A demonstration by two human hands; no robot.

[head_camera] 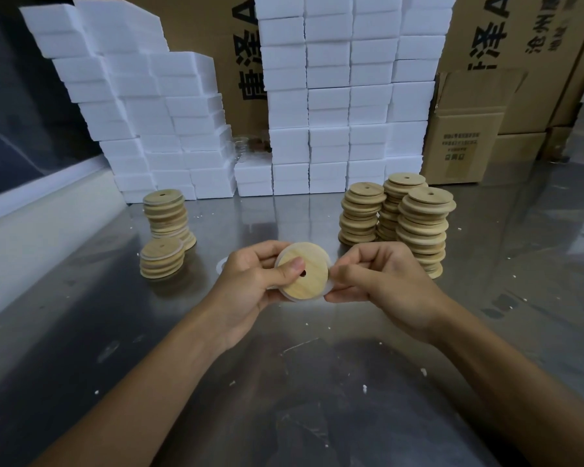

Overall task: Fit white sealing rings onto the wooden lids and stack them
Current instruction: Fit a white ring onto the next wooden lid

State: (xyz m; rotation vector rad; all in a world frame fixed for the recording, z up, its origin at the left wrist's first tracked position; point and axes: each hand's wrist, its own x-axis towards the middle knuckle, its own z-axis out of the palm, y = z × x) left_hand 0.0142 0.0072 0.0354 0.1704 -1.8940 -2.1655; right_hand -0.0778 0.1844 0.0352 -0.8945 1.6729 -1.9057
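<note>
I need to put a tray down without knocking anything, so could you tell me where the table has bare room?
The widest bare patch is the near steel table, under the forearms. Another lies mid-table between the ringed stacks on the left and the plain lid stacks on the right, behind the hands. Crowded: the back edge, walled by foam blocks and cartons.

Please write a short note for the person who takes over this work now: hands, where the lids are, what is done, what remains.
Left hand grips the wooden lid, thumb near its hole. Right hand pinches the white sealing ring at the lid's right edge; ring only partly seated.
Done: two ringed stacks at left on the metal table.
Left: three stacks of bare lids at right. Finish this ring, then stack the lid at left.
</note>
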